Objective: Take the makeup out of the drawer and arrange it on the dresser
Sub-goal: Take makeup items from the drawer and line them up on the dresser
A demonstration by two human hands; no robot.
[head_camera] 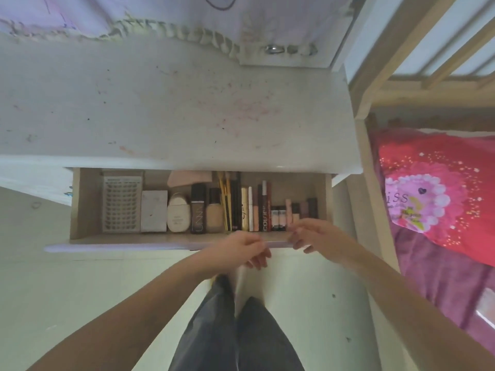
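In the head view, both hands are at the front panel of the drawer (171, 246), which is pulled out below the dresser top (160, 108). The left hand (245, 249) curls its fingers over and under the front edge, near the middle. The right hand (312, 235) grasps the same edge just to the right, with the thumb on top. Neither hand holds any makeup.

I judge the step in hand to be opening the drawer fully. To do it well, the pull should be even on both hands, so the drawer does not twist, and slow, so the upright bottles do not fall over. The far part of the drawer is under the dresser top, so a little more pull would show the hidden ends of the long items.

The makeup stands in a tidy row inside the drawer. From the left: a lash tray (122, 204), a white box (154, 211), a cream tube (178, 212), a dark bottle (198, 208) and a beige foundation bottle (215, 210). Then come gold-handled brushes (224, 202) and many thin pencils and lip tubes (261, 207) to the right. A pink sponge (188, 178) lies at the far side. The dresser top bears no makeup yet, only stains.
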